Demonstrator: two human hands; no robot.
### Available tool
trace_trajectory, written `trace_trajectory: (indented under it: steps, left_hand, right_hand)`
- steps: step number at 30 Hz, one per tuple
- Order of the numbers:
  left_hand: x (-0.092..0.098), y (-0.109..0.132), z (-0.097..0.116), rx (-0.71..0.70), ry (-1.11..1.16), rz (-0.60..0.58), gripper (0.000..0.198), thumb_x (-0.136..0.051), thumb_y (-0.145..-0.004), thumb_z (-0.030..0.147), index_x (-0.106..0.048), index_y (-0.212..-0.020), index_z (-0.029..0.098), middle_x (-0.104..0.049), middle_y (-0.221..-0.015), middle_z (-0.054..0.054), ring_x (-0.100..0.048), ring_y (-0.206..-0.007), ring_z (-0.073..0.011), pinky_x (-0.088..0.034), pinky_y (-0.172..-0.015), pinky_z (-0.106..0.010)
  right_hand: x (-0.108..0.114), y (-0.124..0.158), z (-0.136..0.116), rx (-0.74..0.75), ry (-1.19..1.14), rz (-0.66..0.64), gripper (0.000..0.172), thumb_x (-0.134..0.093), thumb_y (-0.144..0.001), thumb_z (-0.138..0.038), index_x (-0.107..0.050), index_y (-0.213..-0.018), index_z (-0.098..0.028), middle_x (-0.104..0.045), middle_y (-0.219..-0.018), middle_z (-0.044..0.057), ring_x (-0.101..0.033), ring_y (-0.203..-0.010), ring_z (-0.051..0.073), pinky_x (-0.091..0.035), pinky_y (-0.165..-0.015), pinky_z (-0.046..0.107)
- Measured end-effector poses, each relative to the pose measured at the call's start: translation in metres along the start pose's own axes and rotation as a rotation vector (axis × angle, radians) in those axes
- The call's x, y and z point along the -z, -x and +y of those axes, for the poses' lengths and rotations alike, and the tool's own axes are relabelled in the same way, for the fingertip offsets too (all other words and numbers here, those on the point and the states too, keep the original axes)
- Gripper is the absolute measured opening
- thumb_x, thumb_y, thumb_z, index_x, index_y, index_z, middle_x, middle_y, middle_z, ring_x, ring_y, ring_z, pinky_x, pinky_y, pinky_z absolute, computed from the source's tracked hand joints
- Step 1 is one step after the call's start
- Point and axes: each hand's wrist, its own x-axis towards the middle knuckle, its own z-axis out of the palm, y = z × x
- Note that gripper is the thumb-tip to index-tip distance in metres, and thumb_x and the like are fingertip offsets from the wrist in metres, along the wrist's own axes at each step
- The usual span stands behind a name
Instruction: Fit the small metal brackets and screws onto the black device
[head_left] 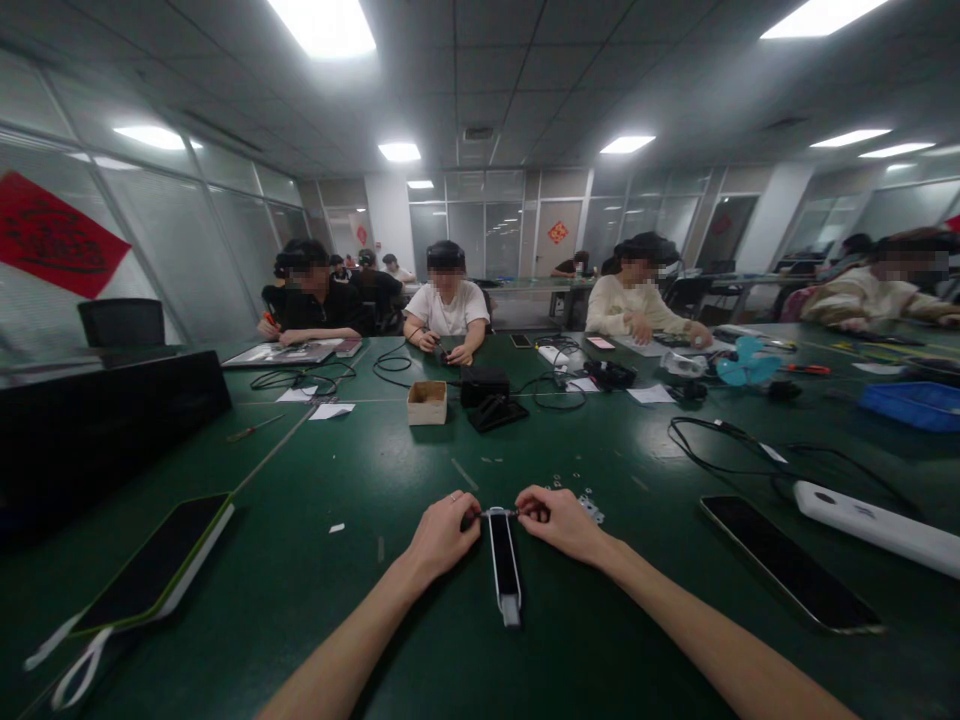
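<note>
Your L hand (442,535) & R hand (559,525), fingers nearly shut, pinch thin metal piece (499,512) from either side at top end of black-&-white bar device (504,565), lying lengthwise twd you, lower centre of green surface (337,590).

An open-plan assembly workshop inside an office building: a long green-topped workbench (300,590) runs down the room under ceiling panel lights (399,152), with glass partition walls (180,240) alongside. Seated workers, one in a white T-shirt (447,308), share it among coiled black cables (304,378), a red-handled screwdriver (806,369), a blue plastic tray (911,405) and small metal brackets (591,509).
</note>
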Motion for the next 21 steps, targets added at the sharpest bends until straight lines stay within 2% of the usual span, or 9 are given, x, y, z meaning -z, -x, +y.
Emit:
trace_trajectory:
  steps: [10,21]
  left_hand:
    - [0.0002,-0.0004,-0.0003,0.013,0.019,0.000,0.009,-0.050,-0.080,0.018,-0.059,-0.083,0.018,-0.059,-0.079,-0.001,-0.055,-0.071,-0.0148,-0.041,-0.063,-0.024]
    - [0.0026,-0.0006,0.0011,0.015,0.012,-0.016,0.010,-0.050,-0.080,0.016,-0.060,-0.083,0.018,-0.059,-0.079,-0.001,-0.055,-0.071,-0.0150,-0.041,-0.063,-0.024]
  right_hand:
    - [0.0007,-0.0005,-0.0029,0.046,0.129,0.036,0.012,-0.055,-0.079,-0.022,-0.063,-0.088,-0.018,-0.064,-0.083,0.002,-0.057,-0.074,0.014,-0.046,-0.067,0.026]
    - [-0.0032,-0.0009,-0.0025,0.022,0.104,0.034,0.013,-0.055,-0.082,-0.025,-0.062,-0.090,-0.018,-0.062,-0.086,0.003,-0.055,-0.077,0.015,-0.046,-0.070,0.028]
